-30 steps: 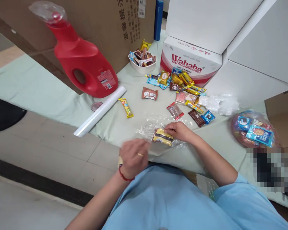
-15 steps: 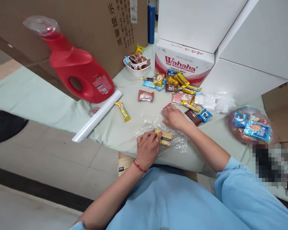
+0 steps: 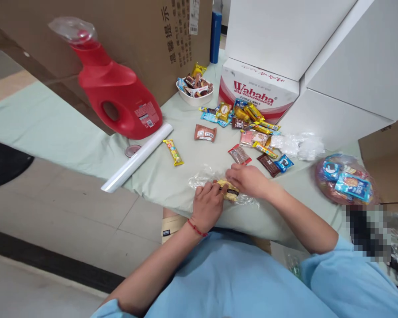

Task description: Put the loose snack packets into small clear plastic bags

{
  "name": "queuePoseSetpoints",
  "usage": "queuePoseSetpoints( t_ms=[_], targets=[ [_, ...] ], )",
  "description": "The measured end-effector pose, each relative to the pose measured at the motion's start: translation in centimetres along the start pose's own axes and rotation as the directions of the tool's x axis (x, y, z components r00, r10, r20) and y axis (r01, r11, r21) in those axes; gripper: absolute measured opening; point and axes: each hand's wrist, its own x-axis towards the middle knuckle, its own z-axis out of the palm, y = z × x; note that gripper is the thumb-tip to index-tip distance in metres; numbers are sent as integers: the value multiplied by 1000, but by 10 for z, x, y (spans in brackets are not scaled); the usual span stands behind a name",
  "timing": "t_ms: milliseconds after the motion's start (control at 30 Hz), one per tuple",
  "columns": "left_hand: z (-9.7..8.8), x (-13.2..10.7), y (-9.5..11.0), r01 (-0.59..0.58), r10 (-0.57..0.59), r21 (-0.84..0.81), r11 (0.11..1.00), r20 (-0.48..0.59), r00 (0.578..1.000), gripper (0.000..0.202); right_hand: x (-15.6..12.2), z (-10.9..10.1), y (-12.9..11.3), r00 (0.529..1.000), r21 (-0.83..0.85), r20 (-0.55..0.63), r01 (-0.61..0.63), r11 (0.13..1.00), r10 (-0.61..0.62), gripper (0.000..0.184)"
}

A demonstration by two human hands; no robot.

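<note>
A yellow and brown snack packet (image 3: 231, 191) lies on a sheet of clear plastic wrap (image 3: 200, 179) near the table's front edge. My left hand (image 3: 207, 203) rests on the packet's left end with its fingers curled over it. From the right, my right hand (image 3: 248, 179) presses down on the packet and the wrap, fingers bent. A red string bracelet circles my left wrist. Just beyond my right hand lie a red-brown packet (image 3: 239, 154) and a dark brown one (image 3: 267, 162).
A red detergent jug (image 3: 117, 95) and a roll of cling film (image 3: 137, 157) stand left. Loose snacks (image 3: 248, 119) pile before a Wahaha box (image 3: 257, 92). A white bowl (image 3: 195, 90) of sweets sits behind. A wrapped plate of snacks (image 3: 346, 181) lies right. The table edge drops to tiled floor.
My left hand came up from below the table edge onto the packet. My right hand reached out toward the loose snacks, then drew back onto the packet and wrap.
</note>
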Motion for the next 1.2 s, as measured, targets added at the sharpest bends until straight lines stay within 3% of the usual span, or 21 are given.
queuePoseSetpoints(
  t_ms=[100,200,267,300,333,367,433,467,500,567,667,800,900,1000,1133,1200],
  targets=[
    [3,-2,-1,33,-32,-59,998,19,999,21,-21,30,-20,999,-28,21,27,999,-27,32],
    [8,-9,-13,60,-51,-233,971,44,998,21,-35,64,-24,990,55,-116,83,995,-76,42],
    [10,-14,-28,106,-100,-427,898,35,994,22,-40,78,-24,980,109,-181,104,989,-83,41],
    [11,-16,-37,173,-186,-515,839,26,982,24,-41,81,-25,980,121,-186,100,988,-76,41],
    [11,-18,-47,270,-319,-578,770,18,948,27,-42,82,-28,983,119,-175,86,989,-64,41],
    [11,-18,-56,381,-473,-611,694,11,881,29,-41,81,-31,987,105,-153,64,992,-47,41],
    [9,-14,-69,573,-714,-591,568,-8,700,36,-39,77,-38,994,57,-112,11,998,-5,42],
    [8,-11,-72,641,-770,-548,538,-11,637,40,-38,76,-41,995,37,-100,-13,999,17,42],
    [7,-7,-73,687,-787,-490,537,2,616,43,-37,74,-44,995,25,-95,-35,999,37,42],
    [7,0,-68,721,-752,-362,592,75,655,47,-35,72,-48,993,29,-96,-65,997,67,42],
    [9,8,-52,679,-672,-276,681,134,728,43,-35,71,-48,992,50,-96,-78,996,82,44],
    [4,11,-32,526,-608,-523,671,17,794,10,-35,70,-47,994,79,-86,-66,995,72,42],
    [-8,9,-15,337,-497,-668,664,-57,866,12,-34,72,-47,991,136,-110,-56,989,72,38],
    [-17,2,2,161,-248,-663,731,-39,968,18,-40,74,-46,981,227,-182,-22,974,64,30],
    [-13,-11,9,24,-33,-496,868,-9,999,32,-66,68,-33,965,449,-260,162,879,-45,29],
    [-7,-18,10,-30,30,-376,926,-5,1000,37,-78,68,-19,943,526,-327,133,840,55,29]
  ],
)
